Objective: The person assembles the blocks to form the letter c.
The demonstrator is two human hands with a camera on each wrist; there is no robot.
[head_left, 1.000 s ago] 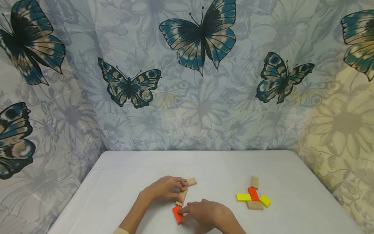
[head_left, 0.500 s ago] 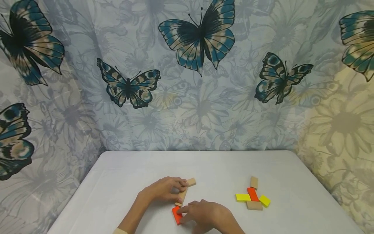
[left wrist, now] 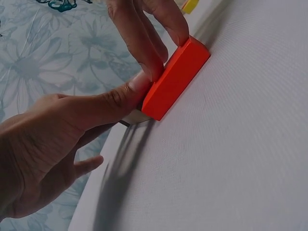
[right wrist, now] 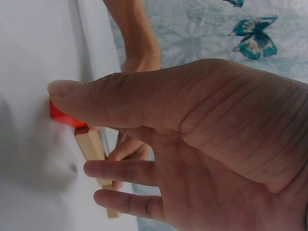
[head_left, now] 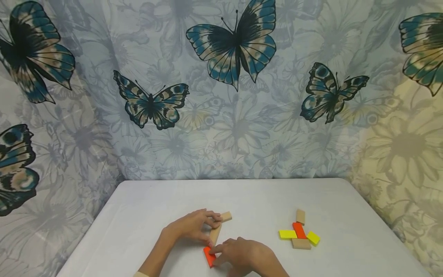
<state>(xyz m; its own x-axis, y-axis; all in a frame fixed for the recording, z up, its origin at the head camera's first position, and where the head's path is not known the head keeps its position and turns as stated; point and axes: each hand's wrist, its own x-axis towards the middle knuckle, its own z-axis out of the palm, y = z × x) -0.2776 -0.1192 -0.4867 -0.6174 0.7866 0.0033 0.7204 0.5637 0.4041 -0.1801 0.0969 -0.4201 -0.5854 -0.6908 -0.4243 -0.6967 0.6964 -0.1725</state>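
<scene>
A red wooden block [head_left: 208,258] lies on the white table at the near end of a row. My right hand [head_left: 243,254] pinches it, the thumb at its near end in the right wrist view. Beyond it a plain wooden block [head_left: 215,233] runs away from me, with a second plain block [head_left: 226,216] angled off its far end. My left hand [head_left: 188,227] spans the middle block, fingers at its far end. In the left wrist view the left thumb [left wrist: 113,103] touches the end of the red block [left wrist: 175,79], where the two blocks meet.
To the right on the white table [head_left: 155,196] lies a figure of flat blocks: a red block [head_left: 299,231] in the middle, a left yellow block [head_left: 288,234], a right yellow block [head_left: 313,238], and plain blocks at top and bottom. Butterfly-patterned cloth [head_left: 242,154] hangs behind.
My left thumb has slid toward me, from the near part of the plain block to where it meets the red one. The right hand stays at the red block.
</scene>
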